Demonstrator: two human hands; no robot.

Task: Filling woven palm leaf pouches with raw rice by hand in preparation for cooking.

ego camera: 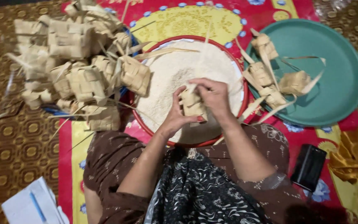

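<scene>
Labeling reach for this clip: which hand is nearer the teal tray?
Right. The right hand, gripping the woven leaf pouch over the bowl of rice, sits on the teal tray side; the left hand holds the pouch's far side.

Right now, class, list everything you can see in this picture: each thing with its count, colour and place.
Woven palm-leaf pouches: a pile, tan, upper left.
Round red-rimmed basin of white rice: one, centre.
Round teal plastic tray: one, right, with about four tan pouches.
Black phone: one, lower right.
Yellow cloth: one, right edge.
White papers with blue pen: lower left.
Red and yellow patterned mat: one, underneath.
Left hand and right hand: both holding one tan pouch over the basin.
</scene>
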